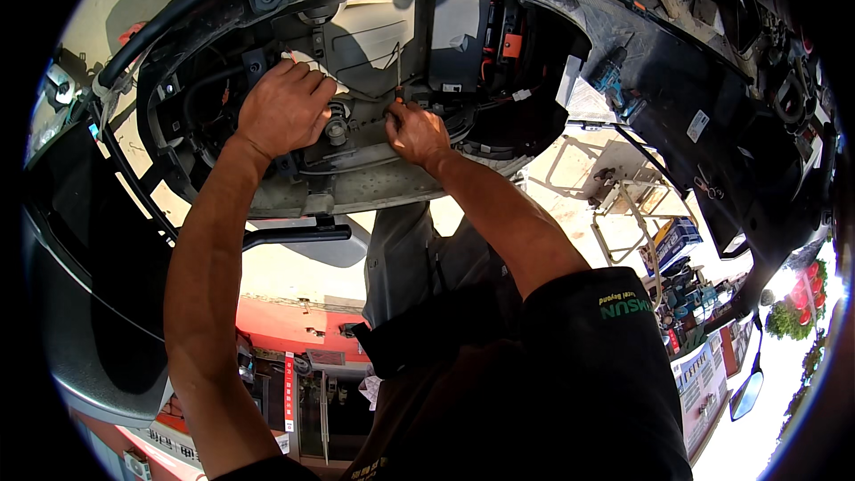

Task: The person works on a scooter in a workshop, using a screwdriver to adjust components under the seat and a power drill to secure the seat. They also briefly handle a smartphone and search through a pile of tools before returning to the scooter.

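Note:
Both my hands are inside the open underseat body compartment (pixel 347 200) of a vehicle like a scooter. My left hand (pixel 283 107) is closed at the compartment's left side, with fingers pinched; a small pale end shows at its fingertips, too small to name. Closed around the orange-and-black handle of a screwdriver (pixel 399 93), my right hand (pixel 419 135) is near the middle. The thin shaft points away from me. Between the hands sits a metal coil spring (pixel 336 129). Right of the screwdriver are dark cables and a white connector (pixel 521 95).
A grey-black box (pixel 456 40) and an orange part (pixel 512 45) sit in the compartment's right side. On the dark panel at right lies a blue power drill (pixel 609 73). A metal frame (pixel 637 214) stands beyond it. A mirror (pixel 748 395) juts out at lower right.

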